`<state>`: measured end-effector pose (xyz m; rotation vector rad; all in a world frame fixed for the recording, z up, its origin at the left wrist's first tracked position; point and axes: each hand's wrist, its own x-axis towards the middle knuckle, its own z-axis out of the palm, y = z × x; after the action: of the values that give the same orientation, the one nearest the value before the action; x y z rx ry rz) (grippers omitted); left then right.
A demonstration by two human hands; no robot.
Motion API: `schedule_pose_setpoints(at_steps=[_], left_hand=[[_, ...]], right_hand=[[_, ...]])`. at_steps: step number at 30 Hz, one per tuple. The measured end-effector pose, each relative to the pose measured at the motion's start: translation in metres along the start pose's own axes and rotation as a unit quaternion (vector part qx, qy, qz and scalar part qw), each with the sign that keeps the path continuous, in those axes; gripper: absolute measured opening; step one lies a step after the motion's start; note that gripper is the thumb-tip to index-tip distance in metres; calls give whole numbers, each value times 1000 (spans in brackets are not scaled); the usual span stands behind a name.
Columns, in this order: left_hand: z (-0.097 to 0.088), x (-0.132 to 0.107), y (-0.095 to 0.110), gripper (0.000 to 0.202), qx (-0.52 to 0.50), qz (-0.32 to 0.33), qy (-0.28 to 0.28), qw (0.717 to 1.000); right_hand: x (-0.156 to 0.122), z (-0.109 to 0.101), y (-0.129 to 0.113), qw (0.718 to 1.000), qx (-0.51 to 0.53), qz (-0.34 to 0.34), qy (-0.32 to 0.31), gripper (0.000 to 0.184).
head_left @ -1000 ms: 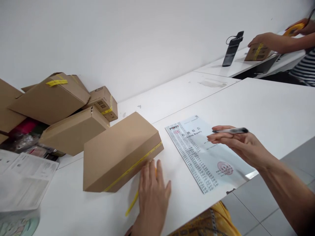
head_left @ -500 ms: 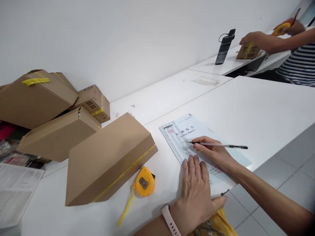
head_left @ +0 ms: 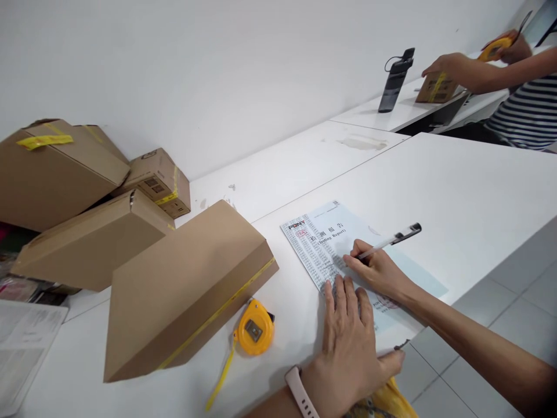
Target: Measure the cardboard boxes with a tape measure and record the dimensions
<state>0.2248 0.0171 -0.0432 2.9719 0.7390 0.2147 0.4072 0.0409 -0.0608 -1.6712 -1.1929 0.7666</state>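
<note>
A pale blue printed paper booklet (head_left: 324, 238) lies flat on the white worktop (head_left: 470, 197), and a slim clear-and-black plastic pen (head_left: 395, 238) is held over it in the right hand (head_left: 378, 271), whose grip is closed around the barrel close to the tip. By the left hand (head_left: 348, 339) nothing is grasped: it is laid palm down with fingers slightly apart, and the booklet's edge is pressed by its fingertips at about seven o'clock from the pen tip. The writing is judged to be under way rather than finished, since the pen is directed at the paper and has not been put down; how much has been entered cannot be told, as any fresh marks are too small or hidden. At eight o'clock from the booklet, a rounded orange plastic tape measure (head_left: 256, 330) is set aside, unheld, with a short yellow length left out of its case. Beyond it, at nine o'clock, a brown rectangular cardboard box (head_left: 187, 284) is seen with yellow tape along one side; whether anything about it remains to be measured or noted cannot be determined.
</note>
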Motion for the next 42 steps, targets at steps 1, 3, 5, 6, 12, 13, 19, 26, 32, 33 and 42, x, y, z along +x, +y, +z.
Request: schedule_pose_setpoints(at_steps=[1, 3, 5, 6, 12, 13, 19, 26, 32, 33, 42], left_hand=[[0, 0, 0, 89, 4, 1, 2, 1000], [-1, 0, 0, 89, 10, 3, 5, 1000], [-2, 1, 0, 89, 12, 2, 4, 1000], [-2, 1, 0, 89, 12, 3, 3, 1000], [-2, 3, 0, 90, 12, 0, 6, 1000], [-2, 3, 0, 91, 13, 0, 4, 1000], [-4, 3, 1, 91, 16, 1, -16, 1000], [-1, 1, 2, 91, 22, -2, -7, 1000], [0, 1, 1, 92, 18, -3, -6, 1000], [0, 2, 1, 92, 18, -2, -7, 1000], [-1, 2, 0, 90, 23, 0, -9, 1000]], right_hand=[[-1, 0, -1, 1000, -16, -3, 6, 31], [-4, 1, -3, 999, -33, -9, 4, 28], [-6, 1, -5, 999, -38, -21, -3, 26], [-6, 1, -5, 999, -40, -26, -5, 26], [-5, 1, -2, 998, -54, -36, -7, 26], [-5, 1, -2, 998, -54, -36, -8, 26], [-6, 2, -1, 997, -59, -38, -3, 26], [-5, 2, -3, 997, -65, -38, -7, 27], [-5, 2, -3, 997, -65, -34, -9, 28], [-5, 2, -3, 997, -65, -34, -9, 27], [-4, 1, 0, 997, -73, -24, 7, 25]])
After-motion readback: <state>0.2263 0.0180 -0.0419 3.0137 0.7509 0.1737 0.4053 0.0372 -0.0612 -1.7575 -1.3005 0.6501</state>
